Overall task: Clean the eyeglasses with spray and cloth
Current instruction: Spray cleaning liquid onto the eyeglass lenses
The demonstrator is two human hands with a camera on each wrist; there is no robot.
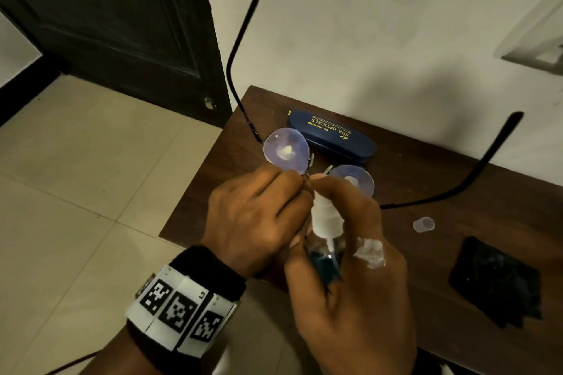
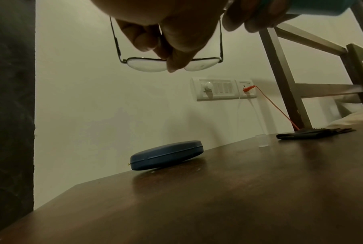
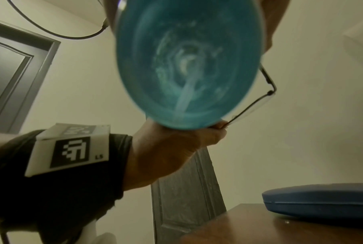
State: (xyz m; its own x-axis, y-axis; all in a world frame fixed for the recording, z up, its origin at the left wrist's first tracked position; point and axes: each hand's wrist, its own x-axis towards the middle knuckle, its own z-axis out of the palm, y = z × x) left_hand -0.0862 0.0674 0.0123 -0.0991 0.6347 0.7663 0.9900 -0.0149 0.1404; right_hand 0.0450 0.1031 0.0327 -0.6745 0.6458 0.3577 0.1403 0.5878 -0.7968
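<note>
Spray bottle [image 3: 189, 66] base blocks eyeglasses [image 2: 147, 63].

A room in a home: a dark panelled door [image 1: 122, 24] stands beside a plain pale wall [image 1: 365, 24], over cream floor tiles [image 1: 76, 161]. A wall switch panel [image 2: 217, 89] with a plugged-in orange cable [image 2: 272, 105] sits above the dark wooden surface [image 2: 218, 198].

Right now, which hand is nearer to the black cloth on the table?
Right. The right hand, holding the spray bottle, is beside the black cloth; the left hand, pinching the eyeglasses, is farther away.
</note>
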